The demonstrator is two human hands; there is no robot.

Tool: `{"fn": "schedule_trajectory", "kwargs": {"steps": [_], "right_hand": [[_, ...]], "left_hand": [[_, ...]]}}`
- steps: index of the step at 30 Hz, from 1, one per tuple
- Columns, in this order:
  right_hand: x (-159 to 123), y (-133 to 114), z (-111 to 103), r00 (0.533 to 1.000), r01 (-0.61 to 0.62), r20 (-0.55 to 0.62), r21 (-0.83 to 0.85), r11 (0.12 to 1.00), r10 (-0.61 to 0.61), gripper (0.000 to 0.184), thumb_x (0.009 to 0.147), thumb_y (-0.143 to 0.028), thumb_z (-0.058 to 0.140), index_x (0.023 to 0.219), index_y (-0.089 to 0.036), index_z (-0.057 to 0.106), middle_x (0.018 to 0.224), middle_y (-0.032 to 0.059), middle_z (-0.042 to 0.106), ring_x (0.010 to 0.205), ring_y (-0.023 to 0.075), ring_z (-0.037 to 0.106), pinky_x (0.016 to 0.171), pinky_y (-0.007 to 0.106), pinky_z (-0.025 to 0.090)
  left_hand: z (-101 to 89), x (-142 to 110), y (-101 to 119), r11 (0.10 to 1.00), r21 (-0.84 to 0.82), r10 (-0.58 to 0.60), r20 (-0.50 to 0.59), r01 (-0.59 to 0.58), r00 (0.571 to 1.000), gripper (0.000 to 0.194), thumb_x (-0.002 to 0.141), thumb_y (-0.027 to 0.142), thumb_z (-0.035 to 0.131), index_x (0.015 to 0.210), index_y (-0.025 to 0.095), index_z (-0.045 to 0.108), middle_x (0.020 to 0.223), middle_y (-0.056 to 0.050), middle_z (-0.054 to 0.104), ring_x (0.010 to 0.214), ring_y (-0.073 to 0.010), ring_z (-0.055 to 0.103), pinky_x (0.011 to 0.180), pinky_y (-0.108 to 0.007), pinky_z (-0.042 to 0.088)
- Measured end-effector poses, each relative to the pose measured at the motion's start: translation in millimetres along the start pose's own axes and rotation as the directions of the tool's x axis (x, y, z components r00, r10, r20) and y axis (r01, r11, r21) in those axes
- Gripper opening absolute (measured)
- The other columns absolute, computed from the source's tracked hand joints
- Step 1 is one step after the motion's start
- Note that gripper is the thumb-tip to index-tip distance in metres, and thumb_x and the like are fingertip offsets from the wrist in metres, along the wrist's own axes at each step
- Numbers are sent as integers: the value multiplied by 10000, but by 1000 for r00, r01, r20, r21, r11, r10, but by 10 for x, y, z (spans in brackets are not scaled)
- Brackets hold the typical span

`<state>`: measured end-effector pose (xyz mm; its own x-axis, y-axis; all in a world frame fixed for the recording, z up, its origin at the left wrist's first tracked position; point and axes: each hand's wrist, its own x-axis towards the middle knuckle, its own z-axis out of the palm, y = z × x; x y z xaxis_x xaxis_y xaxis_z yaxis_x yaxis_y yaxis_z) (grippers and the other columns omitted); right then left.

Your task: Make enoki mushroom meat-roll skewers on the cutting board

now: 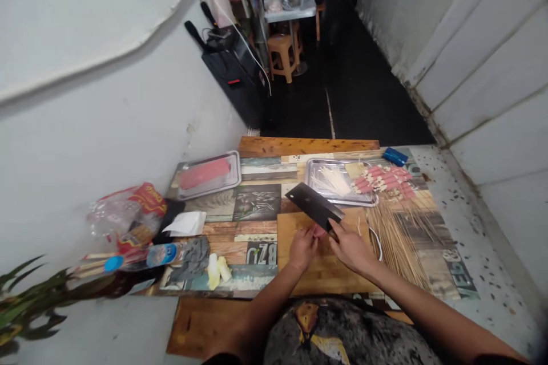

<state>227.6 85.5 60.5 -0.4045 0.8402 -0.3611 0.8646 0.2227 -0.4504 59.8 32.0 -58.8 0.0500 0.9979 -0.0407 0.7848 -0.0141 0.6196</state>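
A dark-bladed cleaver (314,205) is gripped in my right hand (350,246), its wide blade slanting up to the left above the wooden cutting board (295,282). My left hand (302,248) is closed at the fingertips on a small pink piece of meat (319,231) on the board, just below the blade. Part of the meat is hidden by my fingers and the cleaver. To the right of the board, long bamboo skewers (400,245) lie fanned out. Skewered pink rolls (381,179) are piled at their far end, partly over a metal tray (314,166).
At the back left, another tray (237,168) holds a pink slab of meat (205,173). Cabbage pieces (218,271), a grey cloth (194,259), a plastic bottle (161,254) and plastic packaging (132,217) crowd the left side. A blue packet (394,156) sits at the far right.
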Motion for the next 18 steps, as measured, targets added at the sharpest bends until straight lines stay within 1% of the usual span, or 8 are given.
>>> {"fn": "schedule_trajectory", "kwargs": {"steps": [2, 5, 8, 10, 14, 16, 18], "right_hand": [[368, -293, 12, 998, 27, 49, -1, 1000, -26, 564, 925, -280, 447, 1474, -162, 402, 1285, 173, 578, 1100, 264, 608, 926, 353, 453], [915, -711, 148, 997, -1, 75, 19, 1000, 0, 560, 923, -261, 481, 1472, -200, 394, 1244, 137, 586, 1113, 245, 585, 919, 315, 435], [1396, -1068, 376, 997, -25, 72, 1, 1000, 25, 560, 926, -240, 480, 1474, -186, 377, 1243, 156, 565, 1056, 242, 599, 865, 311, 439], [1657, -1268, 544, 997, -55, 60, -4, 998, 55, 556, 932, -230, 467, 1476, -187, 365, 1239, 161, 555, 1023, 235, 604, 828, 308, 441], [2021, -1583, 852, 989, -145, 22, 26, 989, 144, 566, 934, -205, 452, 1486, -182, 328, 1228, 155, 549, 1029, 222, 593, 820, 298, 432], [2128, -1707, 979, 984, -178, 5, 55, 982, 178, 585, 937, -201, 441, 1499, -151, 290, 1241, 171, 538, 1055, 227, 580, 842, 301, 427], [2192, -1815, 1086, 978, -208, -4, 83, 975, 209, 602, 939, -201, 433, 1507, -109, 257, 1260, 199, 521, 1092, 240, 561, 869, 307, 422]], "left_hand": [[-44, -30, -4, 999, -37, 12, -6, -12, 1000, 341, 887, 213, 520, 1215, 167, 605, 1112, -105, 659, 1028, -237, 595, 926, -410, 511], [-159, -180, -83, 996, -81, 35, 2, -35, 999, 331, 871, 212, 534, 1188, 184, 627, 1133, -98, 673, 1046, -236, 612, 929, -416, 527], [-309, -461, -282, 990, -139, 10, -12, -11, 1000, 370, 890, 198, 472, 1227, 186, 623, 1169, -105, 682, 1078, -230, 629, 961, -424, 526], [-418, -684, -468, 982, -183, -63, -38, 55, 997, 370, 898, 209, 441, 1205, 187, 647, 1147, -108, 699, 1060, -229, 647, 953, -424, 535], [-644, -1087, -860, 949, -228, -244, -91, 218, 965, 372, 889, 263, 442, 1166, 214, 685, 1060, -104, 735, 946, -232, 692, 876, -415, 575], [-750, -1239, -1022, 935, -230, -302, -116, 271, 946, 373, 880, 292, 445, 1145, 236, 701, 1005, -98, 749, 877, -228, 708, 828, -394, 592], [-841, -1357, -1147, 927, -224, -336, -140, 301, 932, 378, 874, 321, 438, 1117, 246, 718, 951, -94, 756, 814, -223, 717, 787, -374, 603]]}}
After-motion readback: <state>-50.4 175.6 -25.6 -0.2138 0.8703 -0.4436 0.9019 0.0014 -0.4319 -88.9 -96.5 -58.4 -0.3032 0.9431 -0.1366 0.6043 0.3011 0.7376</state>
